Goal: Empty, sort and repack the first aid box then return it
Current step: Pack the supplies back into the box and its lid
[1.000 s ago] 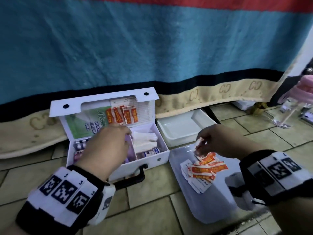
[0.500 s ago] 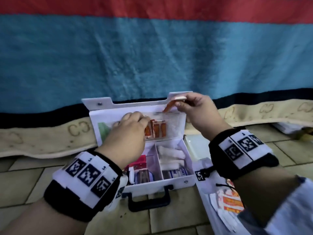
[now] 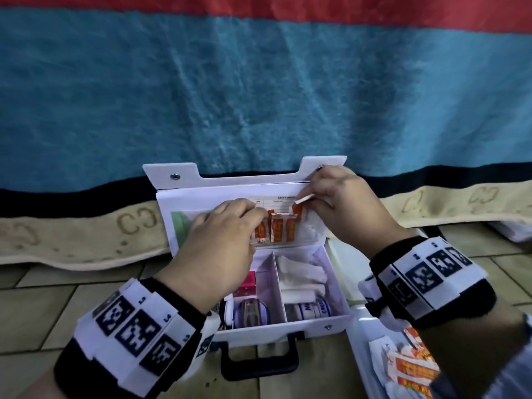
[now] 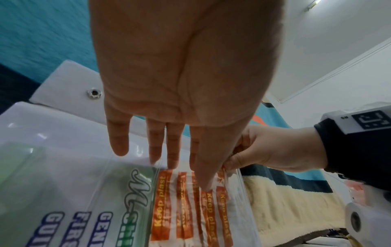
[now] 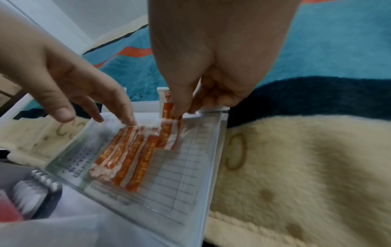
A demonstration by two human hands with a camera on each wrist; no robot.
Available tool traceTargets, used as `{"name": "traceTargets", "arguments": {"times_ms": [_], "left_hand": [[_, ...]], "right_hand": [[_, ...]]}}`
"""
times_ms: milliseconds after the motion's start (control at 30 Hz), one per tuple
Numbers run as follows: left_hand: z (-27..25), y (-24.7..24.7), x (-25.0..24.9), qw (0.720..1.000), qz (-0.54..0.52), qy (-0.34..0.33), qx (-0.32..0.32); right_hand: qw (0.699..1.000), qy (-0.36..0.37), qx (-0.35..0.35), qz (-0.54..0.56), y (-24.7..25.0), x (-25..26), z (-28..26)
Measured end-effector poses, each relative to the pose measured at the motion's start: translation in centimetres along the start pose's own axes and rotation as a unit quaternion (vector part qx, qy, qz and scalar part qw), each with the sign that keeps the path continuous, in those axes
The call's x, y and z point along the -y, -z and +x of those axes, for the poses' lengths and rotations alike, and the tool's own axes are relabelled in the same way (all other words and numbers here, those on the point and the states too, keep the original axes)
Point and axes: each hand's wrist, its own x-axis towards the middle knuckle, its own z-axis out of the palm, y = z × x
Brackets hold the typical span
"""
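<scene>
Right hand point(image 3: 342, 208) pinches one orange plaster strip point(image 5: 167, 108), half slid into the clear sleeve point(image 5: 182, 188) of the open first aid box point(image 3: 316, 319) lid. Left hand point(image 3: 218, 246), fingers straight, rests on the sleeve beside it. Only the wrist views read "Keep plast"; about four strips point(image 4: 190, 208) already lie inside. Behind hangs a blanket point(image 3: 259, 90).

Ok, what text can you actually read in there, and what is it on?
"Keep plast": orange plaster wrappers in the lid's clear pocket.
"KEEP": top of the checklist card; the rest is cut off.
"FIRS", "GEN", "GUI": green guide leaflet, partly legible.
Bandage roll print: too blurred.
</scene>
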Motion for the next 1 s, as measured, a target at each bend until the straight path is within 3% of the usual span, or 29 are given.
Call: {"name": "traceTargets", "arguments": {"times_ms": [133,267,400,500,800,900,1000], "left_hand": [[-0.1,-0.2,0.0,1.0,-0.006,0.006,0.005],[0.0,-0.2,0.0,1.0,-0.006,0.008,0.006],[0.0,-0.2,-0.1,1.0,-0.004,0.01,0.002],[-0.1,-0.3,-0.1,1.0,-0.005,0.011,0.005],[-0.1,-0.1,-0.1,1.0,0.001,0.011,0.006],[-0.1,-0.1,-0.1,1.0,0.0,0.01,0.004],[-0.1,-0.1,-0.2,1.0,0.0,0.014,0.005]], "right_hand": [[0.999,0.033,-0.022,-0.027,0.2,0.1,-0.1],[0.994,0.046,0.034,-0.098,0.3,0.4,-0.1],[0.991,0.048,0.085,-0.094,0.4,1.1,-0.2],[0.991,0.037,0.074,-0.11,0.4,1.2,0.0],[0.974,-0.04,0.177,-0.135,0.5,2.1,0.8],[0.974,-0.085,0.185,-0.097,0.9,2.5,0.7],[0.973,-0.08,0.186,-0.11,0.8,2.4,0.8]]}}
